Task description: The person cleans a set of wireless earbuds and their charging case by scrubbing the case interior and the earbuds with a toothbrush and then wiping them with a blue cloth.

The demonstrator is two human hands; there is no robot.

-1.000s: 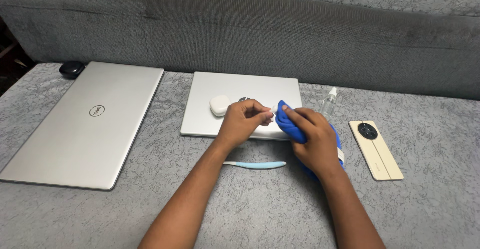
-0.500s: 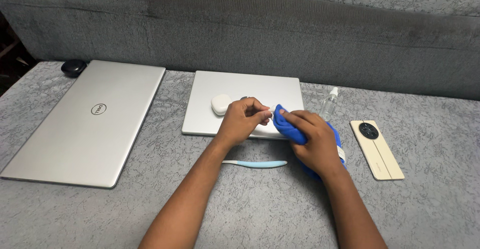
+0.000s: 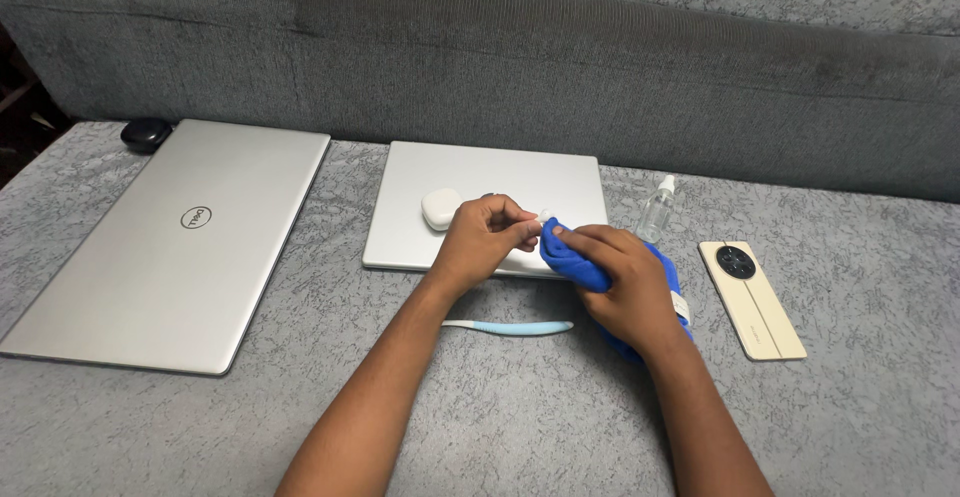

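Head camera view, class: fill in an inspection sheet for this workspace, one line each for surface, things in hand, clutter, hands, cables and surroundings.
Surface: grey textured sofa seat.
Things in hand: small white earbud pinched by the left hand; blue cloth pressed against it by the right hand.
Clutter: large silver laptop, shut; smaller silver laptop, shut, with a white earbud case on its lid; clear spray bottle, upright; cream phone, face down; light blue brush tool; black case.
Hands: left hand and right hand, both closed on their things.
Cables: nothing seen.
Surroundings: grey sofa backrest.
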